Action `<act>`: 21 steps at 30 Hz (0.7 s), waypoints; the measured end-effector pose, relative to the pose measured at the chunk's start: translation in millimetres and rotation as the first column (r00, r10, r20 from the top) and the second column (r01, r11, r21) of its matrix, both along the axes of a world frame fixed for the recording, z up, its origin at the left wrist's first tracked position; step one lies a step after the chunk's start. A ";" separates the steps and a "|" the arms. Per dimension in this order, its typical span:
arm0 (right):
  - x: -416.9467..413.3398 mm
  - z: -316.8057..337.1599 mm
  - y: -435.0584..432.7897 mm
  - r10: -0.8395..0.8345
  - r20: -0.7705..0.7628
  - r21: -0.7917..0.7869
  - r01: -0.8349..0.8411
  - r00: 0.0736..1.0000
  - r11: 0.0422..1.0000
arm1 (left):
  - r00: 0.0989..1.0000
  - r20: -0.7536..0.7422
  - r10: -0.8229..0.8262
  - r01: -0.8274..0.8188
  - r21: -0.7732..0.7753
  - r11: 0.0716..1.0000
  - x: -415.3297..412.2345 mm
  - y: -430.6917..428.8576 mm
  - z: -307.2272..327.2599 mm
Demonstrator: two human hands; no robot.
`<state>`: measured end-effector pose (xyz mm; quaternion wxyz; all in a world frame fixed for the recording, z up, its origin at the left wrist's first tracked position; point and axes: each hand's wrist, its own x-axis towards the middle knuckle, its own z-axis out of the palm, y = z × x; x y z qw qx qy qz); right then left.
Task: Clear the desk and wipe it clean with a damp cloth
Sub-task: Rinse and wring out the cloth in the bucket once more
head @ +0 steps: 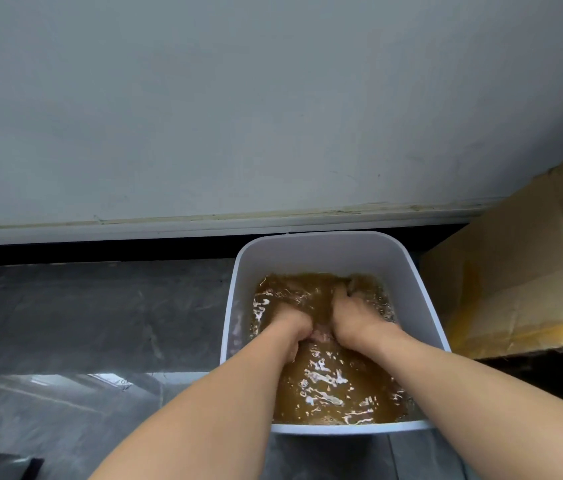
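Left hand (288, 329) and right hand (352, 317) look clamped on the cloth (321, 336) in the murky tub (325, 252); reckon it's soggy and limp, so grab the bunched middle.

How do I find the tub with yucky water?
Follow the grey wall down to the dark floor. There, left of a cardboard box, sits the tub. It alone is white, holding murky brown water where the left hand and right hand grip a cloth.
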<state>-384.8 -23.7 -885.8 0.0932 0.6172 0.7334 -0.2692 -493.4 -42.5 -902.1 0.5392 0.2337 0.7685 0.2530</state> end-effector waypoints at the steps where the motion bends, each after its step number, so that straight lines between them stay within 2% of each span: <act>1: -0.9 -1.1 -0.4 -0.013 0.000 -0.052 0.013 1.000 0.999 | 0.996 -0.050 -0.070 0.069 -0.013 0.998 1.2 1.0 -5.5; 3: -5.3 -4.6 -1.6 -0.089 -0.041 -0.139 0.083 0.995 0.987 | 0.982 -0.093 -0.167 0.161 -0.067 0.985 2.6 -1.8 -6.2; 5: -12.5 -2.7 -6.7 -0.220 -0.161 -0.177 0.191 0.962 0.965 | 0.988 -0.016 -0.152 0.150 -0.074 0.986 0.6 -2.6 -9.6; 7: -23.3 4.2 -11.4 -0.341 -0.321 -0.195 0.290 0.884 0.937 | 0.988 0.157 -0.013 0.021 -0.051 0.998 -1.9 0.0 -12.7; 8: -28.7 9.0 -15.0 -0.382 -0.382 -0.178 0.339 0.841 0.924 | 0.953 0.290 0.088 -0.077 -0.049 0.996 -2.0 1.6 -8.7; 10: -38.7 17.0 -20.8 -0.429 -0.441 -0.135 0.414 0.789 0.900 | 0.896 0.388 0.216 -0.211 -0.055 0.976 -3.9 4.5 -4.0; 13: -41.0 19.3 -27.8 -0.413 -0.448 -0.063 0.432 0.793 0.900 | 0.872 0.440 0.215 -0.214 -0.053 0.975 -4.3 0.6 2.2; 17: -31.2 21.7 -23.2 -0.348 -0.470 0.032 0.409 0.811 0.912 | 0.875 0.476 0.085 -0.086 -0.020 0.996 0.8 -1.7 14.2; 19: -21.4 19.9 -13.3 -0.347 -0.433 0.089 0.423 0.832 0.902 | 0.892 0.452 0.029 0.002 -0.068 0.998 -1.9 1.5 17.9; 21: -9.3 14.8 -4.7 -0.354 -0.322 0.108 0.405 0.878 0.908 | 0.898 0.440 0.021 0.037 -0.122 0.992 -3.3 2.8 18.7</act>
